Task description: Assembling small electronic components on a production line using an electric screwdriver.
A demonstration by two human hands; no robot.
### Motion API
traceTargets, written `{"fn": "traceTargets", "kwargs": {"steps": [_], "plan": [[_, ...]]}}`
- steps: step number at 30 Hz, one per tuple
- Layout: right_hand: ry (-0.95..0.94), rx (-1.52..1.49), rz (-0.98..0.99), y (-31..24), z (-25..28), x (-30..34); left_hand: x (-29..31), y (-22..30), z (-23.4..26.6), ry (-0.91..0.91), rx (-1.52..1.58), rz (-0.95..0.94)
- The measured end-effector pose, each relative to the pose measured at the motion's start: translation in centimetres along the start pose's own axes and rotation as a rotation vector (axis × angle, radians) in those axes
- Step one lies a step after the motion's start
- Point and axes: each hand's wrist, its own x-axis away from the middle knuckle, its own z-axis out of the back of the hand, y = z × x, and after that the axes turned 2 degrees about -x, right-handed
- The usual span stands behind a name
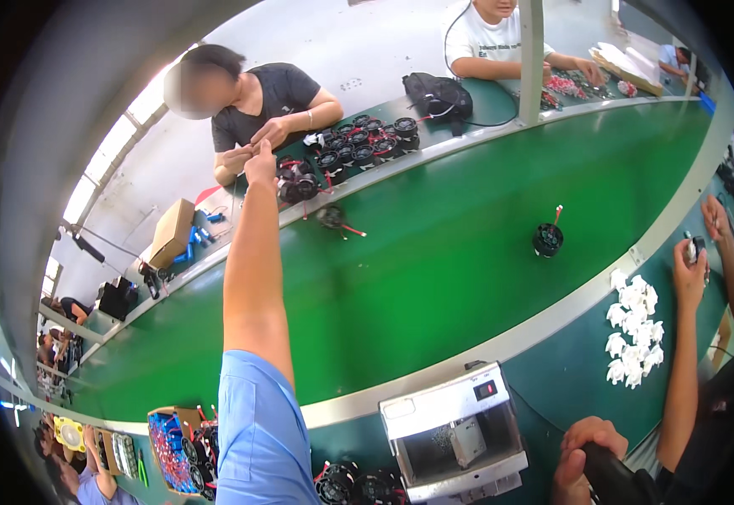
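Note:
My left arm, in a blue sleeve, stretches across the green conveyor belt (434, 278). At its far side my left hand (261, 165) meets the co-worker's hands (270, 135). Its fingers are pinched; whatever is between them is too small to make out. Low on the right, my right hand (590, 446) curls around a dark object (615, 478) whose kind I cannot tell. Just left of that hand stands a silver box-shaped machine (455, 429) with a clear front window and a red switch. Black fan motors (337, 484) lie beside it, partly hidden.
A motor with red wires (548, 241) and another motor (331, 217) sit on the belt. Many motors (363, 139) crowd the far bench near a black bag (438, 97). White plastic parts (634, 328) lie at right, beside a neighbour's hands (691, 269). A parts box (173, 450) stands lower left.

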Motion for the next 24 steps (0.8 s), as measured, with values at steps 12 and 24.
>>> {"fn": "traceTargets", "kwargs": {"steps": [12, 24], "plan": [[-0.045, 0.022, 0.106, 0.7, 0.1, -0.7, 23.7, 3.3, 1.1, -0.470, -0.540, -0.726], [-0.096, 0.083, 0.074, 0.3, 1.1, -0.4, 23.3, 2.3, -1.4, -0.278, -0.730, -0.333]]}}
